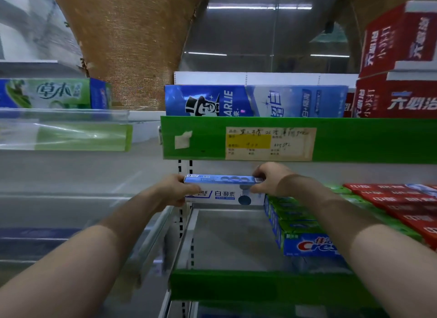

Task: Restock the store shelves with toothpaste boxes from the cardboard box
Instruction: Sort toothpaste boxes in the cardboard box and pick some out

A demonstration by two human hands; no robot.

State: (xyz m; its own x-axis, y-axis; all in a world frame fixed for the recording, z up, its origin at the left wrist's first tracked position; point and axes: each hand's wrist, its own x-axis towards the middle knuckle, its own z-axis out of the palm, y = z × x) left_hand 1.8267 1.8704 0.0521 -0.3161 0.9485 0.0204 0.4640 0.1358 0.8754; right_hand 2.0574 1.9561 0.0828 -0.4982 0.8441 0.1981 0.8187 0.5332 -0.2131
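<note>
Toward the far back of the lower shelf (236, 237), between the left edge of the bay and the row of Crest boxes (309, 245) on the right, we held one toothpaste box (224, 194) lengthwise across the bay, its white face toward us. Our left hand (175, 191) gripped its left end, thumb on the near face and the other fingers hidden behind it. Our right hand (269, 180) pinched its right end in much the same way, so both hands were closed on the box. We could not tell whether its underside already touched the shelf floor or hung just above it. We judged the box light and fairly stiff: thin printed card around a tube, rigid along its length but easy to dent on the flat faces and to crush at the end flaps. The glossy print looked a little slippery, so a hold at the two ends, with fingers on the edges rather than mid-panel, seemed safest. Its right end sat just beside the Crest row, where we thought a corner could snag, while the bare shelf nearer to us left room for more.
</note>
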